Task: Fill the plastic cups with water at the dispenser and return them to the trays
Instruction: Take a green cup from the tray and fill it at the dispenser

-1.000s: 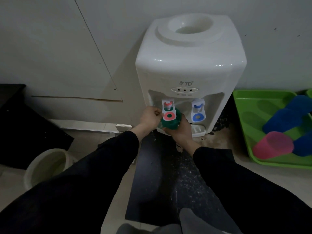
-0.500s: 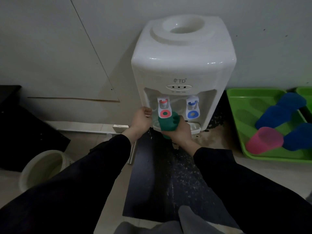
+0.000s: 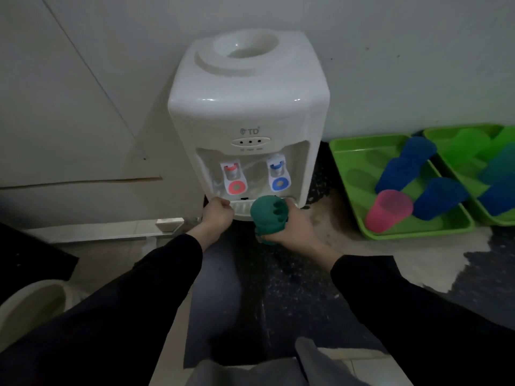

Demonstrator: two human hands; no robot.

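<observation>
A white water dispenser [image 3: 248,107] stands against the wall with a red tap [image 3: 234,178] and a blue tap [image 3: 278,175]. My right hand [image 3: 292,227] grips a dark green plastic cup [image 3: 269,215] in front of the drip tray, below and between the two taps. My left hand [image 3: 217,215] is closed in a fist at the left edge of the drip tray, off the red tap, holding nothing. A green tray [image 3: 351,168] to the right holds several blue cups [image 3: 401,168] and a pink cup [image 3: 388,210], all lying on their sides.
A second green tray [image 3: 434,132] with more cups sits at the far right. A white bucket [image 3: 30,305] stands at the lower left. A dark mat [image 3: 250,288] lies on the floor before the dispenser. Black furniture is at the left edge.
The green cup has come down and to the right, away from under the red tap. My left hand has dropped from the red tap to the drip tray's edge.
</observation>
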